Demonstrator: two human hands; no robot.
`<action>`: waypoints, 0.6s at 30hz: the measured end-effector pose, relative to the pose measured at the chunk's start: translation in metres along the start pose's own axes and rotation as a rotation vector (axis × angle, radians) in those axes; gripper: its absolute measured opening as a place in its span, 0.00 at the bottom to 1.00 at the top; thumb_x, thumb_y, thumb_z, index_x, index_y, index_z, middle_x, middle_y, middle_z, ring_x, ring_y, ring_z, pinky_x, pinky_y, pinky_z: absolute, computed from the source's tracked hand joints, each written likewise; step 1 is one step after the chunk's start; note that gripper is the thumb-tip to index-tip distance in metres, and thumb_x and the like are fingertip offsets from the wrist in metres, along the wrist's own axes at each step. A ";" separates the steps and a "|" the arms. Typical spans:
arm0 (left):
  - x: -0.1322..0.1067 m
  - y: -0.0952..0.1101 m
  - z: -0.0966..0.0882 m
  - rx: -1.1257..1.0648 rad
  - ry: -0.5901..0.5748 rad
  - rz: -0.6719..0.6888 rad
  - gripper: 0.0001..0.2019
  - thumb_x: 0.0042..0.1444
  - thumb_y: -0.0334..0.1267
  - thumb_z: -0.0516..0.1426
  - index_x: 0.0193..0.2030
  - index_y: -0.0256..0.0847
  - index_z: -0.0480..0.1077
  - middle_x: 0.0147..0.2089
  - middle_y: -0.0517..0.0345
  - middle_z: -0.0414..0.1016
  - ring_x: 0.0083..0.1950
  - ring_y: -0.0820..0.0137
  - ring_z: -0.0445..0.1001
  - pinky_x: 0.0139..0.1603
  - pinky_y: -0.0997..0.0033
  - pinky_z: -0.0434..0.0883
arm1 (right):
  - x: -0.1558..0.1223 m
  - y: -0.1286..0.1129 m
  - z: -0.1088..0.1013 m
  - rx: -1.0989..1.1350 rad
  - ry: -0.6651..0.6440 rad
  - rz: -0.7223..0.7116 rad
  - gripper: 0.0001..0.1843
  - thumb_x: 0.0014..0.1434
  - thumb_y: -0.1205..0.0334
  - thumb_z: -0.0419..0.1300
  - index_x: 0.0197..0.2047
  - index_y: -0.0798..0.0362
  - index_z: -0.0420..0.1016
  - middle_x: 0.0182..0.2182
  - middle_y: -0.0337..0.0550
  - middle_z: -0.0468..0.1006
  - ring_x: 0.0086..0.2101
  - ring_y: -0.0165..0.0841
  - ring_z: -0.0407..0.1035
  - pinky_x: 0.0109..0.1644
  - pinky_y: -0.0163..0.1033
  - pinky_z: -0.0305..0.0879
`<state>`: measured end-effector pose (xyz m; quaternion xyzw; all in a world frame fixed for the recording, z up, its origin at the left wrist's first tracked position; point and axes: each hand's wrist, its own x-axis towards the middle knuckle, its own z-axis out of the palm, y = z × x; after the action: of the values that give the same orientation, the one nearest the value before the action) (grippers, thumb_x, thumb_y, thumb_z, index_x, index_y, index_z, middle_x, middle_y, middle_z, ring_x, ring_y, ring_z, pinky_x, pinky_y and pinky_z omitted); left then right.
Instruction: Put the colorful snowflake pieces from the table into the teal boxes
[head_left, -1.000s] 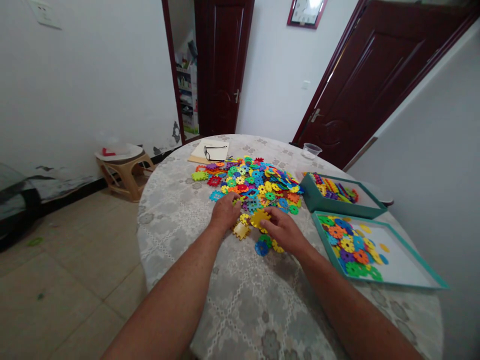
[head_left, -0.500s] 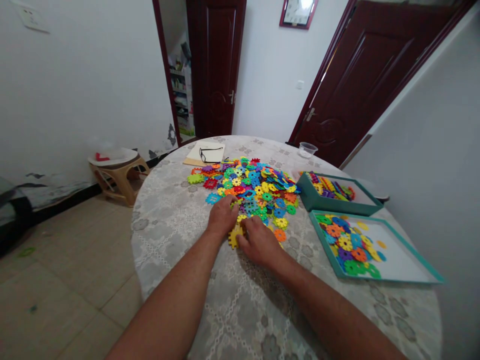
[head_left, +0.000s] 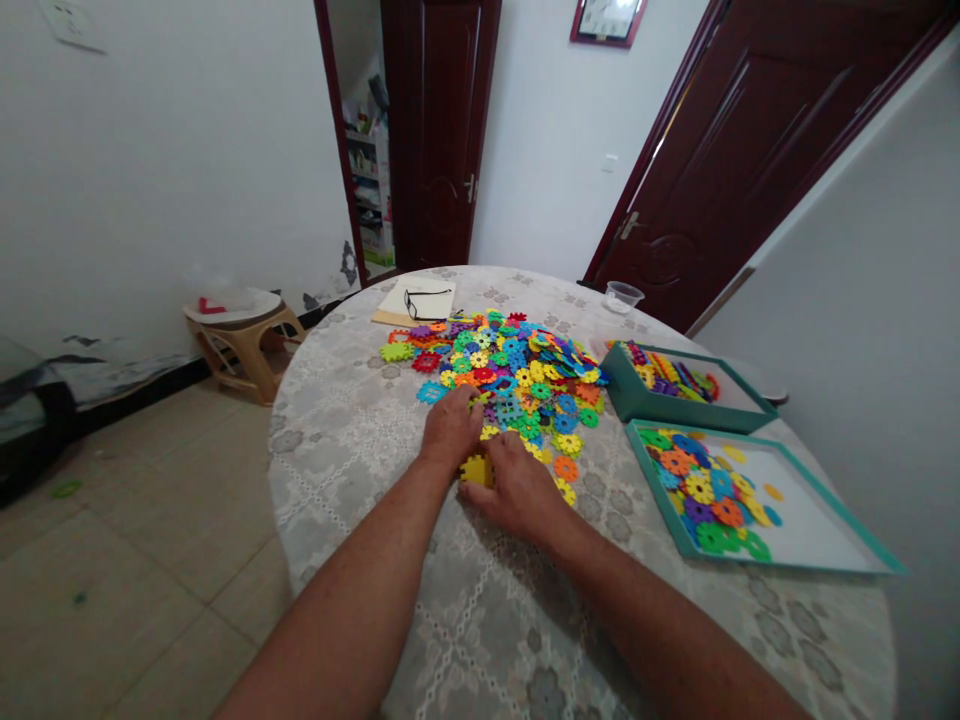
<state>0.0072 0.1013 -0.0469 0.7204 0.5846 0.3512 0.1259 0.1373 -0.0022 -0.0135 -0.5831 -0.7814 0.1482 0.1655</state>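
A big heap of coloured plastic gear-shaped pieces (head_left: 517,375) lies on the round table (head_left: 360,440) with a patterned cloth. My left hand (head_left: 452,430) and my right hand (head_left: 516,487) meet at the heap's near edge. Both are closed around yellow square pieces (head_left: 475,469) held between them, low over the cloth. Loose orange and yellow gears (head_left: 565,468) lie just right of my right hand.
Two teal box halves sit at the right: the far one (head_left: 637,400) holds stacked pieces, the near tray (head_left: 817,545) holds several flat gears. Glasses on a notebook (head_left: 420,300) and a small clear cup (head_left: 622,297) stand at the far side. A stool (head_left: 244,335) stands left.
My right hand has moved left from the loose gears to meet my left hand, bringing a yellow piece against the other one. The left hand stayed nearly in place.
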 end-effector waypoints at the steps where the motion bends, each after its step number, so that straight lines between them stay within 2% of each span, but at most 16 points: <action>1: 0.000 -0.001 0.001 -0.014 0.008 -0.006 0.09 0.64 0.32 0.56 0.48 0.41 0.75 0.48 0.50 0.82 0.51 0.62 0.78 0.56 0.65 0.72 | -0.001 -0.002 -0.001 -0.011 -0.007 -0.006 0.27 0.60 0.49 0.66 0.58 0.51 0.72 0.53 0.51 0.71 0.49 0.43 0.70 0.51 0.44 0.67; 9: 0.001 -0.001 -0.002 -0.118 0.051 -0.076 0.08 0.64 0.34 0.57 0.47 0.42 0.76 0.46 0.53 0.83 0.48 0.63 0.79 0.54 0.66 0.72 | -0.003 0.002 0.004 0.008 -0.004 -0.015 0.22 0.61 0.55 0.64 0.57 0.52 0.71 0.53 0.51 0.70 0.52 0.43 0.69 0.55 0.44 0.66; 18: 0.002 -0.003 -0.002 -0.132 0.048 -0.089 0.08 0.64 0.33 0.57 0.46 0.42 0.77 0.47 0.52 0.83 0.49 0.64 0.79 0.55 0.66 0.72 | 0.002 0.013 0.006 0.073 -0.018 -0.036 0.24 0.61 0.60 0.63 0.60 0.52 0.71 0.53 0.51 0.73 0.54 0.42 0.68 0.61 0.45 0.63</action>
<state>0.0039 0.1037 -0.0469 0.6751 0.5947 0.4001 0.1746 0.1457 0.0031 -0.0242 -0.5610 -0.7875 0.1785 0.1824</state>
